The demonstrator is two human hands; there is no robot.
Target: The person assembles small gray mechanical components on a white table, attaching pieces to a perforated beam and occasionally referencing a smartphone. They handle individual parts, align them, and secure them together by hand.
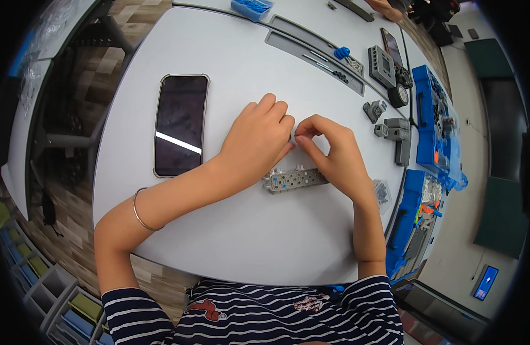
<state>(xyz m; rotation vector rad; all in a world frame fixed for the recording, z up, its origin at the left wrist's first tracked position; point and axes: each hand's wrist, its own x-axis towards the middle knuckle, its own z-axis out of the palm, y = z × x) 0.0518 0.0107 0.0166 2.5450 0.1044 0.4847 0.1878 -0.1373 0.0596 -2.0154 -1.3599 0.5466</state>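
- Right hand [338,158]: fingers pinching a small grey piece [293,138], barely discernible.
- Left hand [258,137]: fingers curled; I can't tell their grip.
- Grey beam [293,181]: on the bench [230,236], right end hidden.

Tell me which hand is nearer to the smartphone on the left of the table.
The left. The left hand is to the right of the smartphone; the right hand is farther right, beyond the left hand.

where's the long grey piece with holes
In the head view, right of centre, the grey piece lies on the white table, just below the left hand and right hand.
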